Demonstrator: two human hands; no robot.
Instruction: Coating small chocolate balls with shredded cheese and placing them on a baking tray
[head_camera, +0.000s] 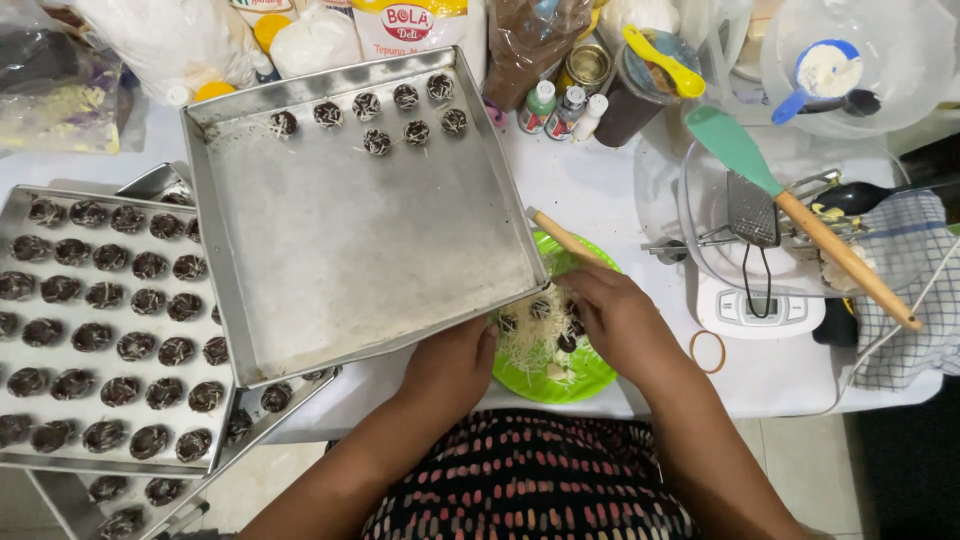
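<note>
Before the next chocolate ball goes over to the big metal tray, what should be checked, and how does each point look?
1. Room on the big tray: ok, only nine coated balls sit along its far edge.
2. Shredded cheese left on the green plate: ok, a pile shows.
3. Balls on the plate waiting for coating: ok, a few dark ones show by the right hand.
4. Grip on a ball: cannot tell, the fingers hide what they hold.
5. Left hand free: cannot tell, it rests at the plate's edge.
6. Big tray steady: cannot tell, its near corner overlaps the plate and the filled tray.
</note>
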